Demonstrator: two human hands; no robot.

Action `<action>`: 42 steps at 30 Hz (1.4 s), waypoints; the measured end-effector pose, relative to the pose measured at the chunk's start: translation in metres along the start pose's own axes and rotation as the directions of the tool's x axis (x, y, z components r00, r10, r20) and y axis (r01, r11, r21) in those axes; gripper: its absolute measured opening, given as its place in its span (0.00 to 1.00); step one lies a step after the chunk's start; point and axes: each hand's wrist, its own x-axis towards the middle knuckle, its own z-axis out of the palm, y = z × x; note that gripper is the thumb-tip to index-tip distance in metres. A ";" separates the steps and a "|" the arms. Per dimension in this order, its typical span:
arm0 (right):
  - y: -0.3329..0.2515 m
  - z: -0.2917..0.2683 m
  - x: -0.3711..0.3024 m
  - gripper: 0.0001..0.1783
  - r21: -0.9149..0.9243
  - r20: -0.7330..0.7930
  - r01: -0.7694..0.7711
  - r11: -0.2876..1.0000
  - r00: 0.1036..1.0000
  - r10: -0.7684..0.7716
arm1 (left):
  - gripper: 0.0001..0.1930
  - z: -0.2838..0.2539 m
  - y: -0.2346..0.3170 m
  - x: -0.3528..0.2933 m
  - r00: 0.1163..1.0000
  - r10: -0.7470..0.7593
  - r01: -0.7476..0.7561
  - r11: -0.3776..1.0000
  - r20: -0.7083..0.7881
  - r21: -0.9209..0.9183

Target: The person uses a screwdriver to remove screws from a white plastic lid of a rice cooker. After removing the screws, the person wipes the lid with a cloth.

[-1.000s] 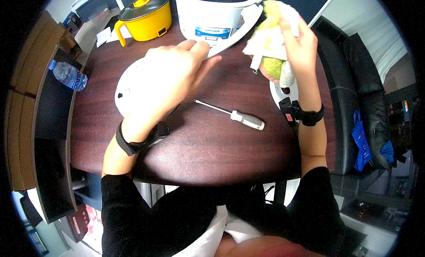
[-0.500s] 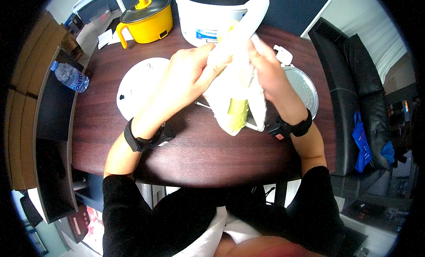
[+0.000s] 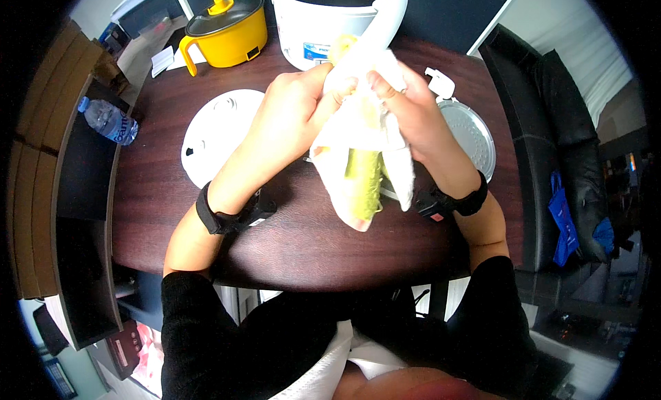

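Note:
A white cloth with yellow-green patches [image 3: 363, 183] hangs bunched over the middle of the table. My left hand [image 3: 297, 104] is closed on its upper left part, thumb pressed inward. Facing it, my right hand [image 3: 414, 114] grips the upper right part, its thumb on top. Just beyond the cloth stands a white rice cooker [image 3: 292, 28], open at the top. Its thick white handle [image 3: 387, 21] slants toward my hands; I cannot tell whether the cloth touches it. Something pale and thin-edged lies beneath the cloth, mostly hidden.
A yellow pot [image 3: 237, 38] with a dark lid stands at the back left. A round white lid [image 3: 206, 135] lies left of my left forearm, a round perforated metal plate [image 3: 471, 135] right of my right hand. A water bottle [image 3: 109, 120] is on the left; a black sofa [image 3: 527, 152] is on the right.
The cloth has shifted slightly left and nearer to me, its lower tip hanging closer. My right hand has moved a little down and left, and its thumb now shows clearly.

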 end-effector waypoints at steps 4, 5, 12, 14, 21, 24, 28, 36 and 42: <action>-0.016 -0.005 0.006 0.17 0.028 0.024 -0.077 0.997 0.997 0.076 | 0.18 -0.001 0.001 -0.004 1.000 0.007 -0.007 1.000 -0.021 -0.022; -0.023 -0.012 0.007 0.17 0.018 0.001 -0.109 0.994 0.994 0.109 | 0.18 -0.001 0.000 -0.003 1.000 0.019 -0.019 1.000 0.000 0.011; -0.019 -0.028 0.015 0.14 0.227 -0.141 -0.105 0.968 0.980 0.140 | 0.22 0.007 -0.012 -0.001 0.998 -0.023 0.022 1.000 -0.057 -0.011; -0.018 -0.021 0.014 0.14 0.047 -0.216 0.096 0.994 0.973 -0.083 | 0.23 0.006 -0.013 -0.003 0.983 -0.174 0.165 0.979 -0.065 -0.120; -0.003 -0.009 0.014 0.15 -0.862 0.283 0.483 0.152 0.709 -0.646 | 0.23 0.002 0.007 -0.007 0.903 -0.377 0.430 0.801 0.208 -0.416; -0.001 -0.023 0.027 0.14 -0.845 0.285 0.510 0.160 0.684 -0.672 | 0.22 0.000 0.005 -0.010 0.916 -0.333 0.396 0.844 0.226 -0.363; -0.007 -0.031 0.026 0.13 -0.848 0.263 0.501 0.173 0.681 -0.683 | 0.22 0.003 0.011 -0.009 0.933 -0.299 0.355 0.862 0.201 -0.362; -0.014 -0.034 0.027 0.14 -0.791 0.246 0.526 0.314 0.742 -0.624 | 0.22 -0.003 0.023 -0.010 0.898 -0.370 0.435 0.827 0.238 -0.355; -0.013 -0.027 0.022 0.12 -0.809 0.308 0.535 0.244 0.739 -0.599 | 0.23 -0.003 0.013 -0.009 0.912 -0.348 0.407 0.838 0.219 -0.363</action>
